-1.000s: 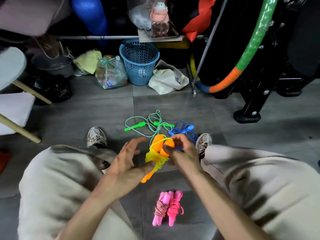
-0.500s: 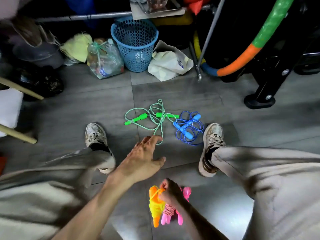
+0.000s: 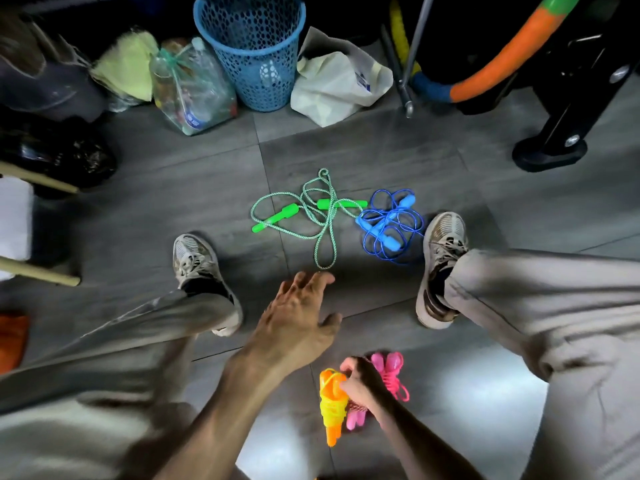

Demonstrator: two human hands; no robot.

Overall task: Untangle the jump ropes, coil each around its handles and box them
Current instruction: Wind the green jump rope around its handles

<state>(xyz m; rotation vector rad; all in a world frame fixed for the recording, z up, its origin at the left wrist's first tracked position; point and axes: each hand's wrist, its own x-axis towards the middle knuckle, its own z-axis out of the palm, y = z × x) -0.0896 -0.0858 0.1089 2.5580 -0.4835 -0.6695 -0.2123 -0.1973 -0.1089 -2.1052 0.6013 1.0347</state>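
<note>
Four jump ropes are in view, all on or just above the grey tiled floor (image 3: 398, 150) between the person's two shoes.

Left hand (image 3: 298, 320): extended forward, palm down, fingers straight and spread; it holds nothing. Its fingertips are near the lowest loop of the green rope (image 3: 311, 216) but do not touch it.

Green rope: lies loose on the floor in open loops ahead of the left hand. Both green handles lie among the loops, apart from each other.

Blue rope (image 3: 391, 223): lies in a loose tangle just right of the green rope, touching or nearly touching one green handle. It is close to the right shoe (image 3: 441, 265) and well apart from both hands.

Right hand (image 3: 363, 386): low, close to the body, fingers curled round the yellow rope (image 3: 332, 407). This rope is coiled tightly around its orange handles, which point down and away from the hand.

Pink rope (image 3: 389, 379): coiled around its pink handles, lying directly under and beside the right hand, partly hidden by it. Whether the right hand also touches it cannot be told.

Beyond the ropes, a blue mesh basket (image 3: 249, 50), a clear plastic bag (image 3: 194, 88) and a white bag (image 3: 336, 84) stand along the far edge of the floor.
</note>
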